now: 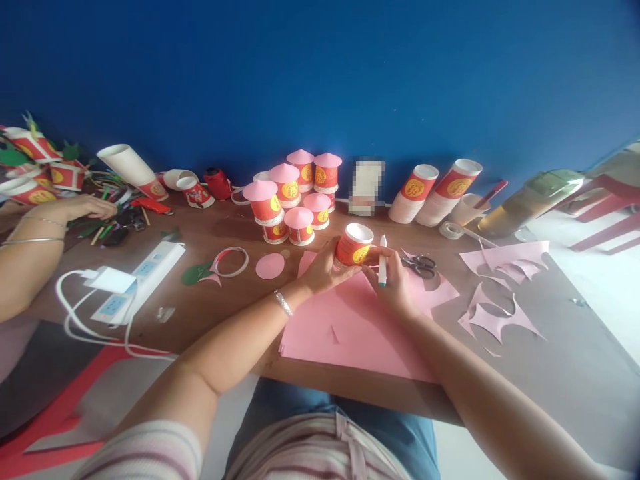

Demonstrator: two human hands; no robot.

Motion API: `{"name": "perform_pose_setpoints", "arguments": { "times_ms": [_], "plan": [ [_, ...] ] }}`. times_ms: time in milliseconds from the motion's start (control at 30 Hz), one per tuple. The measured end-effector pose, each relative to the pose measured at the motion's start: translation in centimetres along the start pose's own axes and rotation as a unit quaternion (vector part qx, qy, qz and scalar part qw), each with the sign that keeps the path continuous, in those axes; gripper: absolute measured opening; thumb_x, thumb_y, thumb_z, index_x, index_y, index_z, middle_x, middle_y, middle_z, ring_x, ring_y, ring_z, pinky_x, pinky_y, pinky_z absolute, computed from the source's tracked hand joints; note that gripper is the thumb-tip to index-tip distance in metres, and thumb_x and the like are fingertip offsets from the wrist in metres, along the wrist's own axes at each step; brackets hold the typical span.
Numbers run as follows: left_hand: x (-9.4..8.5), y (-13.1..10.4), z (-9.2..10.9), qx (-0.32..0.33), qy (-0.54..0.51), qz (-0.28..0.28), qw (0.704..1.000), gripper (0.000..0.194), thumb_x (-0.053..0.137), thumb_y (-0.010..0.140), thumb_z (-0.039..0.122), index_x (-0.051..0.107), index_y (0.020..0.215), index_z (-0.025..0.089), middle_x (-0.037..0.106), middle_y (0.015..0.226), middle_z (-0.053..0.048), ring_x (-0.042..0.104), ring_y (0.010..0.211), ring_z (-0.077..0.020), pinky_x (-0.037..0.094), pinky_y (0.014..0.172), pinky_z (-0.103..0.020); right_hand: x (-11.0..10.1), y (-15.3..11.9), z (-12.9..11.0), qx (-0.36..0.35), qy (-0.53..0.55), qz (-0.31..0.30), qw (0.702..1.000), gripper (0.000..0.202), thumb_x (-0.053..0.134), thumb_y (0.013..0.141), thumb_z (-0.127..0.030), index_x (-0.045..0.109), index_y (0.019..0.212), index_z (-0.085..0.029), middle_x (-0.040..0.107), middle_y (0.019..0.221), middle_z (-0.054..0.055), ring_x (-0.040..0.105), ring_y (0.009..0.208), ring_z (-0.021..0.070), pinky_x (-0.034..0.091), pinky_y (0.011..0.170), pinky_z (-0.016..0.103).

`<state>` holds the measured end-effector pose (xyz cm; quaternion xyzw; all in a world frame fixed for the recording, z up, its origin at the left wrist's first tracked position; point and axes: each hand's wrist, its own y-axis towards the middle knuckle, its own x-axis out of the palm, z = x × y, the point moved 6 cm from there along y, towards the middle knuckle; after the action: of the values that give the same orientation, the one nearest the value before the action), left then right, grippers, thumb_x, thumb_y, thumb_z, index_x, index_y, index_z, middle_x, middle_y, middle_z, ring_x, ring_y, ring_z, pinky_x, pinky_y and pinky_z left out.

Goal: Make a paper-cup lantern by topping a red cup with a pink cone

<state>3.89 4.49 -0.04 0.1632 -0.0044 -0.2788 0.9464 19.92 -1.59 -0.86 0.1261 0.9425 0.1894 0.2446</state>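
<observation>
A red paper cup (354, 245) with a yellow emblem and a white rim stands upright, mouth up, above the pink paper sheets (345, 327). My left hand (324, 270) wraps round its left side and base. My right hand (393, 277) is closed on a white marker (383, 261), held upright with its teal end down, and its fingertips reach the cup's lower right side. Just right of my right hand lie black scissors (424, 267), partly over pink paper. A pink paper disc (270, 266) is on the table to the left.
Red cups with pink cone tops (284, 183) stand behind. Stacked cups (414, 193) lean at the back right, near tape (451, 230) and a bottle (533, 200). Pink scraps (500, 320) lie right. At left are a power strip (143, 283) and another person's hand (90, 207).
</observation>
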Motion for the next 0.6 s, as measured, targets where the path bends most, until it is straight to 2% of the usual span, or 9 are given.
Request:
{"name": "perform_pose_setpoints", "arguments": {
  "times_ms": [167,333,500,600],
  "plan": [
    [0.01,0.11,-0.28,-0.007,-0.034,0.01,0.999,0.05,0.088,0.081,0.042,0.059,0.116,0.021,0.07,0.122,-0.013,0.068,0.118,-0.034,0.06,0.102,-0.053,0.04,-0.01,0.42,-0.008,-0.023,0.009,1.0,0.038,0.067,0.095,-0.054,0.057,0.12,-0.026,0.075,0.116,0.012,0.077,0.103,0.0295,0.062,0.086,0.047],
    [-0.11,0.12,-0.86,-0.035,-0.031,0.02,0.999,0.053,0.088,0.079,0.045,0.057,0.114,0.02,0.07,0.121,-0.011,0.069,0.114,-0.0309,0.061,0.099,-0.049,0.13,-0.04,0.11,-0.012,-0.036,0.004,0.999,0.03,0.063,0.095,-0.043,0.058,0.12,-0.027,0.077,0.114,0.01,0.077,0.095,0.0267,0.062,0.083,0.044],
    [0.26,0.11,-0.69,-0.032,-0.056,-0.006,0.998,0.055,0.088,0.08,0.042,0.058,0.12,0.021,0.07,0.122,-0.012,0.069,0.115,-0.0309,0.06,0.102,-0.054,-0.01,-0.11,-0.35,-0.024,-0.067,0.001,0.997,0.027,0.059,0.095,-0.036,0.059,0.12,-0.027,0.078,0.113,0.01,0.077,0.096,0.0269,0.062,0.085,0.045],
    [0.31,0.1,-0.46,-0.021,-0.056,-0.015,0.998,0.049,0.087,0.081,0.043,0.06,0.116,0.022,0.07,0.116,-0.011,0.071,0.108,-0.0292,0.061,0.099,-0.053,-0.05,-0.03,0.0,-0.019,-0.071,-0.003,0.997,0.025,0.054,0.098,-0.035,0.061,0.121,-0.027,0.078,0.113,0.01,0.077,0.097,0.0267,0.062,0.083,0.044]
  ]
}}
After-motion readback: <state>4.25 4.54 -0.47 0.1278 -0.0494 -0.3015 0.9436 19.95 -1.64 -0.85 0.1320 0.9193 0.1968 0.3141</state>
